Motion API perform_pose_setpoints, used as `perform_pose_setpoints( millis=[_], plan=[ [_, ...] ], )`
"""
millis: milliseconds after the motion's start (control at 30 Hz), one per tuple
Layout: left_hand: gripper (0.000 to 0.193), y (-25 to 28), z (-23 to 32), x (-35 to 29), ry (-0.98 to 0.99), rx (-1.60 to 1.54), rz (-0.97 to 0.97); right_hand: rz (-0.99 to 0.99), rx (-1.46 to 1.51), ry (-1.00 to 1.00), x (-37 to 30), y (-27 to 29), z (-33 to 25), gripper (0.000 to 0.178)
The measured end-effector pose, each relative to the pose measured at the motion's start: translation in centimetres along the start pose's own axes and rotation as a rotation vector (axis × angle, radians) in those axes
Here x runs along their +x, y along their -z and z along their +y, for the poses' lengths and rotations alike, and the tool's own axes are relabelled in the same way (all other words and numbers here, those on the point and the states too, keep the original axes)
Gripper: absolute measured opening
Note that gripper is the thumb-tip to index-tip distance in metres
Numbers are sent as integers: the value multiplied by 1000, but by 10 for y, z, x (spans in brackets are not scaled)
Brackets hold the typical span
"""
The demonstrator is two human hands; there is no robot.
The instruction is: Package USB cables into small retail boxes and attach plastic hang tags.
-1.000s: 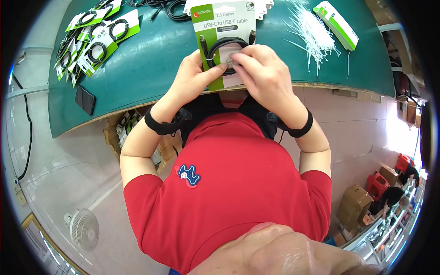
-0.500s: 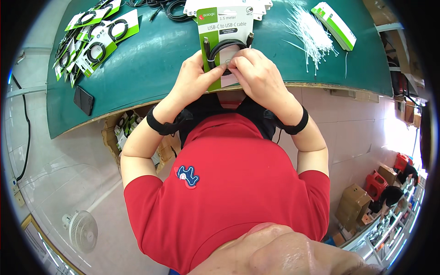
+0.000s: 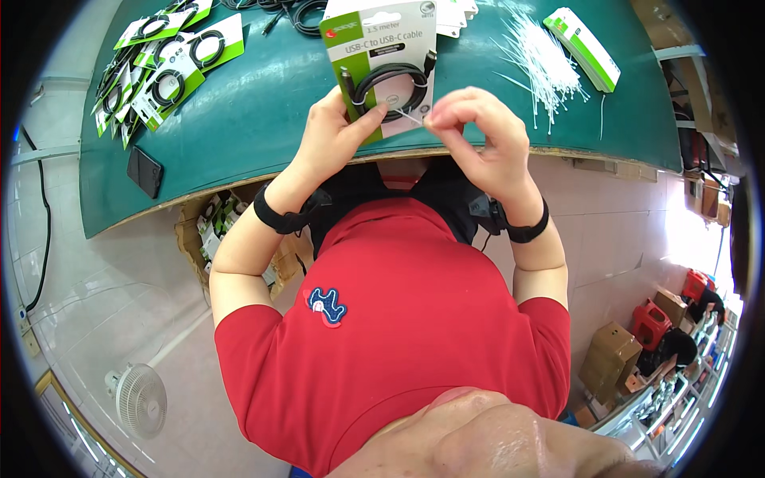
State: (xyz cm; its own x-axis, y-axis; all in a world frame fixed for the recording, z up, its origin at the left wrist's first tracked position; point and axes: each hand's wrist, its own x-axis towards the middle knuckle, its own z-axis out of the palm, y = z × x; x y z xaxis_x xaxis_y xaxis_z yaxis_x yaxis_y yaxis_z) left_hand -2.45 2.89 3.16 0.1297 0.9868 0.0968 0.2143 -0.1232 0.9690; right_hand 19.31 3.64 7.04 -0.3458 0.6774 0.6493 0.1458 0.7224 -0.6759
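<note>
Green worktop (image 3: 263,119) bears packaged cables (image 3: 163,68), white ties (image 3: 538,60).

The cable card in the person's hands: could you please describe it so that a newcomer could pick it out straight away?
Start at the green table and go to its near edge, in front of the red shirt. There the left hand holds up a white backing card with a green corner and a coiled black cable, while the right hand pinches a thin white tie. Unlike the stacked cards far left, it is lifted.
</note>
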Motion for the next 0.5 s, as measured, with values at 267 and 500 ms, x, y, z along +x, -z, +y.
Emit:
perform_pose_setpoints(
  millis=[267,500],
  plan=[
    [25,1,9,-4,-887,663,124,-152,809,-779,-28,5,15,29],
    [23,-4,-3,-13,-880,730,71,-61,1000,-959,-32,-15,9,34]
  ],
)
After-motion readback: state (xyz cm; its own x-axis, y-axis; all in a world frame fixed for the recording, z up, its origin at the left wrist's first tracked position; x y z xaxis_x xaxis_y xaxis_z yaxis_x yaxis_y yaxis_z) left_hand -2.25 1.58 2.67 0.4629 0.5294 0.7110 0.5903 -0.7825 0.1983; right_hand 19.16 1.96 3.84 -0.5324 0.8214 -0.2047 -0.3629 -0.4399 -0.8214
